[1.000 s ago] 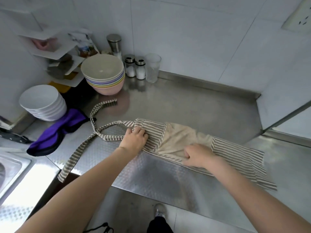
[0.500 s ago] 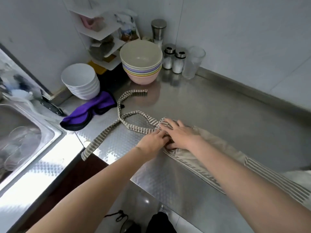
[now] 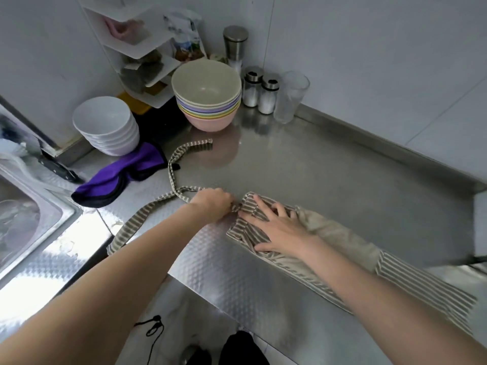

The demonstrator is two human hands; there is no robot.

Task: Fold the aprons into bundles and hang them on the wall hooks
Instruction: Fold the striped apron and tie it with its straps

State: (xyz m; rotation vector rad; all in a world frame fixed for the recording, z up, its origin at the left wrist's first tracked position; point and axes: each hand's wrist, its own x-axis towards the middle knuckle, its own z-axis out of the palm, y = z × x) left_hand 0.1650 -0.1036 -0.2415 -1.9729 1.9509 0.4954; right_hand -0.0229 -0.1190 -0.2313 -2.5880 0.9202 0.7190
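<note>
On the steel kitchen surface (image 3: 329,180) in front of you, a grey-and-white striped cloth apron with a beige panel (image 3: 340,241) lies folded into a long narrow strip.

Your right hand (image 3: 276,227) lies flat on the strip's near-left end, fingers spread and straight, pinning the layers down. Your left hand (image 3: 213,202) is curled at the point where the striped ties (image 3: 174,175) leave the apron, and seems to pinch them, though the fingertips are hidden. The ties trail loose toward a stack of pastel bowls (image 3: 208,101) and a purple cloth (image 3: 118,175). Expect the fabric to be light, soft and limp; it will probably slide on the steel and unfold if released. Hold it through all the layers at the folded end, and gather the ties near their root, not their tips.
</note>
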